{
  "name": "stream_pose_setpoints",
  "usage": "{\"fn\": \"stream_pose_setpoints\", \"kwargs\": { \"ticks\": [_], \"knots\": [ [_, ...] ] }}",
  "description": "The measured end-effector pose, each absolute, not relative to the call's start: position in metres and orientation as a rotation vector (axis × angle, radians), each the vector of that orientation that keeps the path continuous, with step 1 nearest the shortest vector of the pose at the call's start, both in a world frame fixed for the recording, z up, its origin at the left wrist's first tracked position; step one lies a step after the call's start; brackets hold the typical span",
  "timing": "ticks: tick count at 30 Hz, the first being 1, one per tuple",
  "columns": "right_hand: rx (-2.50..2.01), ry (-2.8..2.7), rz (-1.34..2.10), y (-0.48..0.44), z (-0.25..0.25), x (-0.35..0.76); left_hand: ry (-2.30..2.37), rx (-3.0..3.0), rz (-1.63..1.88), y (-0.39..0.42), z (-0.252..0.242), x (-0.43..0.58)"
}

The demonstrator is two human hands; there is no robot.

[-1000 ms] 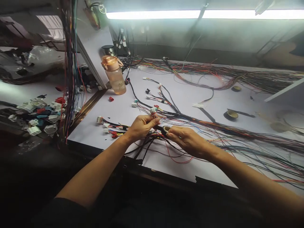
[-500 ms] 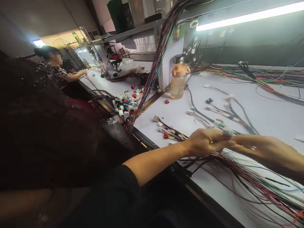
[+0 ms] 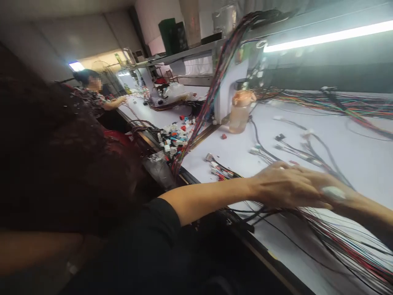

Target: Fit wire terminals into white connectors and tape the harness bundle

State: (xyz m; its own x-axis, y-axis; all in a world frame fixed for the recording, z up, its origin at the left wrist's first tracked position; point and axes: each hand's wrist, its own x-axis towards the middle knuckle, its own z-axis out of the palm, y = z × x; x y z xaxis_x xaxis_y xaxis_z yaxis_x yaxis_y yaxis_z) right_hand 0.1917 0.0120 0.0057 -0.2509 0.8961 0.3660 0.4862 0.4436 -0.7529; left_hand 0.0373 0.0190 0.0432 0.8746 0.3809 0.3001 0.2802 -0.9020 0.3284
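My left hand [image 3: 284, 186] reaches across the table with its fingers bent together against my right hand. What they grip is hidden. My right hand [image 3: 317, 180] comes in from the right edge and lies partly behind the left one, its fingers covered and blurred. A smeared white piece [image 3: 333, 192] shows in front of the right wrist, close to the left fingertips; its kind I cannot make out. Below both hands runs a bundle of thin coloured wires [image 3: 346, 246]. Short wire leads with connectors [image 3: 214, 167] lie to the left, partly under my left forearm.
A bottle with an orange lid [image 3: 239, 112] stands by the shelf post. More harness branches [image 3: 307, 153] lie behind the hands. A thick wire bundle [image 3: 215, 90] hangs from the shelf beside a connector pile [image 3: 175, 137]. Another person [image 3: 92, 92] sits at the far left.
My hands have closed up and now overlap, the left in front of the right. The white piece has shifted from between the fingers toward the right wrist. The view has swung slightly left.
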Motion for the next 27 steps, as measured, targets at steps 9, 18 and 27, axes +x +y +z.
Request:
{"fn": "stream_pose_setpoints", "kwargs": {
  "ticks": [9, 18, 27],
  "knots": [
    [-1.276, -2.025, 0.722, -0.015, 0.027, 0.248, 0.636, 2.369, 0.601, 0.031, 0.057, 0.034],
    [-1.282, -2.053, 0.389, -0.09, 0.017, 0.194, 0.701, 2.391, 0.546, 0.037, 0.066, 0.046],
    [-1.377, -1.208, 1.355, -0.093, 0.018, 0.14, 0.888, 2.29, 0.558, 0.026, 0.068, 0.049]
  ]
}}
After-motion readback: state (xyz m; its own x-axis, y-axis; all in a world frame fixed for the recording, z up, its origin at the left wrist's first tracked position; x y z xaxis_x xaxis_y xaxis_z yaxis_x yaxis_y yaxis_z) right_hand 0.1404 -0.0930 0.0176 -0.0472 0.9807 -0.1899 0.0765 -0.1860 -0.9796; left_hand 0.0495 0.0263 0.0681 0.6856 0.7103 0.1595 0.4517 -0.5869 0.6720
